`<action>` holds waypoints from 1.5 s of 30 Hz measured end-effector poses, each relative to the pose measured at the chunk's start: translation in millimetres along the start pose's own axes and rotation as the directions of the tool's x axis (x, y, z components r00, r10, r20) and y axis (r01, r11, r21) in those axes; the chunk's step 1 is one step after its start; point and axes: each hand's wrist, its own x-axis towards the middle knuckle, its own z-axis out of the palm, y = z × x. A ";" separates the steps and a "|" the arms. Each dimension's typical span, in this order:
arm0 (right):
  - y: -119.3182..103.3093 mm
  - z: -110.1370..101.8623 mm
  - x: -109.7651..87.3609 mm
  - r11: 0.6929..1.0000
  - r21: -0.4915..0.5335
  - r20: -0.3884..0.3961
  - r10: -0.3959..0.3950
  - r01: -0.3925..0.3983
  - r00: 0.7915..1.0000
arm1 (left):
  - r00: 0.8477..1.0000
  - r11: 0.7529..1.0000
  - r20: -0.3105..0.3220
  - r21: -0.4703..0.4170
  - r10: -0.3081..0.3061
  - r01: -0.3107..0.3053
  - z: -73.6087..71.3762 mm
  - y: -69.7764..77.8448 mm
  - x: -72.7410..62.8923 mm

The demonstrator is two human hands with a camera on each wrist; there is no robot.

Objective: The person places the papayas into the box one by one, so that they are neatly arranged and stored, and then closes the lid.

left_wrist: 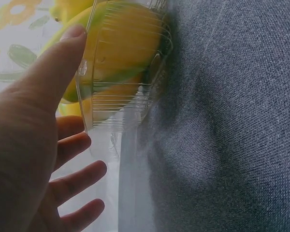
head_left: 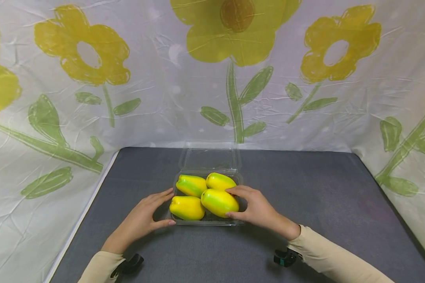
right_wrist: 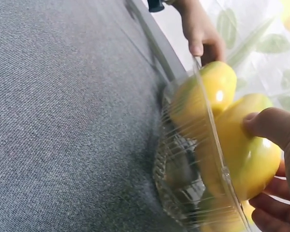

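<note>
Several yellow-green mangoes sit in a clear plastic clamshell box (head_left: 212,223) on the table. My right hand (head_left: 256,208) holds the front right mango (head_left: 219,202), thumb on its near side and fingers round its far side. In the right wrist view, that mango (right_wrist: 246,150) shows above the box rim under the thumb (right_wrist: 266,125). At the box's left end is my left hand (head_left: 145,218), thumb at the near corner and fingertips by the left rim. The left wrist view shows those fingers (left_wrist: 82,181) loosely spread, with the thumb against the rim.
The box's transparent lid (head_left: 210,158) is folded back behind it. Beside the front right mango lie the front left mango (head_left: 187,208), the back left mango (head_left: 191,185) and the back right mango (head_left: 220,181). A dark grey cloth (head_left: 322,196) covers the table, with a flower-printed curtain (head_left: 156,98) behind.
</note>
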 end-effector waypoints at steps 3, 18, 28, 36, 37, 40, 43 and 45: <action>0.6 2.0 -0.6 1.000 -0.006 0.000 -0.002 0.002 1.000 | 1.000 1.000 0.001 -0.003 -0.002 0.002 0.0 0.2 -0.4; 0.9 8.2 -1.0 0.999 -0.041 0.020 -0.006 0.007 1.000 | 1.000 1.000 0.005 -0.005 -0.009 0.010 -0.2 0.4 -0.4; 0.2 8.6 -0.9 0.999 -0.048 0.034 0.007 -0.005 0.999 | 1.000 1.000 -0.008 -0.010 0.003 -0.003 -0.9 0.7 0.3; -1.4 6.4 0.1 0.998 -0.058 0.078 0.025 -0.020 0.997 | 1.000 1.000 -0.007 -0.006 -0.002 0.002 -1.8 2.2 1.2; -1.5 6.2 0.3 0.998 -0.057 0.084 0.028 -0.023 0.996 | 1.000 1.000 -0.005 -0.004 -0.001 0.001 -1.8 2.1 1.2; -1.8 5.7 0.9 0.998 -0.059 0.098 0.036 -0.031 0.995 | 1.000 1.000 -0.003 -0.002 0.002 -0.002 -1.6 2.1 1.4; -2.0 5.6 1.6 0.997 -0.066 0.110 0.041 -0.034 0.993 | 1.000 1.000 0.003 -0.008 -0.002 0.002 -1.5 2.2 1.1; -2.1 5.6 1.9 0.997 -0.069 0.116 0.044 -0.036 0.992 | 1.000 1.000 0.007 -0.011 -0.006 0.006 -1.3 2.0 0.7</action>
